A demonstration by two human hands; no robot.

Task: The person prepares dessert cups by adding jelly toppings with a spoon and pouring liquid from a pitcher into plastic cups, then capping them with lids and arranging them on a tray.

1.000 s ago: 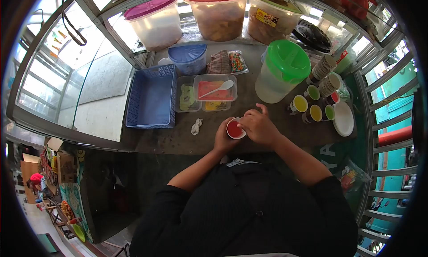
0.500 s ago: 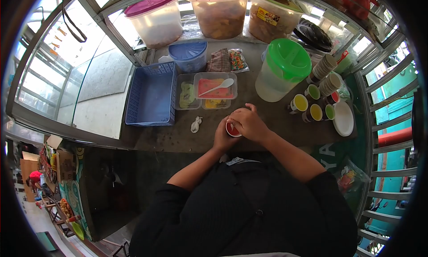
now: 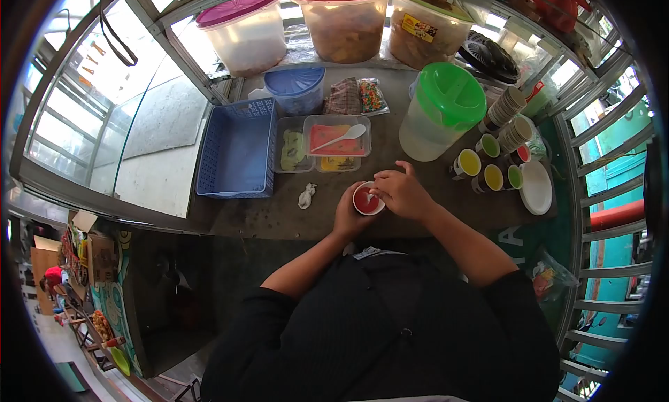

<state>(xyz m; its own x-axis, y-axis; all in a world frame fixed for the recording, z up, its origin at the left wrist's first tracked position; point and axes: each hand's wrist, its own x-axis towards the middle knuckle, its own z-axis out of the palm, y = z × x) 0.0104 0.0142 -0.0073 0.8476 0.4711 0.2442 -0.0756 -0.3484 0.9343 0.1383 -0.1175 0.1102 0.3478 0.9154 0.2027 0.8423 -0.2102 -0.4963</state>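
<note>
My left hand (image 3: 350,215) is closed around a small paper cup (image 3: 357,187) with red contents, held above the front of the counter. Over the cup's right rim, my right hand (image 3: 404,194) pinches a slim whitish spoon, largely hidden by the fingers, that dips into the red. Beyond the hands, a clear tub of red paste (image 3: 327,134) has a white spoon (image 3: 348,135) lying across its top. It rests over a tub with yellow contents (image 3: 338,164), beside a green one (image 3: 293,151). To the right stand several cups with yellow, green and red insides (image 3: 493,176).
A blue basket (image 3: 237,151) sits at left, near a crumpled white tissue (image 3: 306,196). A green-lidded jug (image 3: 439,116) stands at back right. Stacked paper cups (image 3: 507,106) and a white lid (image 3: 536,187) are further right. Large lidded containers (image 3: 341,33) line the shelf.
My right hand has shifted slightly right and down, uncovering more of the cup's mouth and its red contents. The left hand still holds the cup in nearly the same place.
</note>
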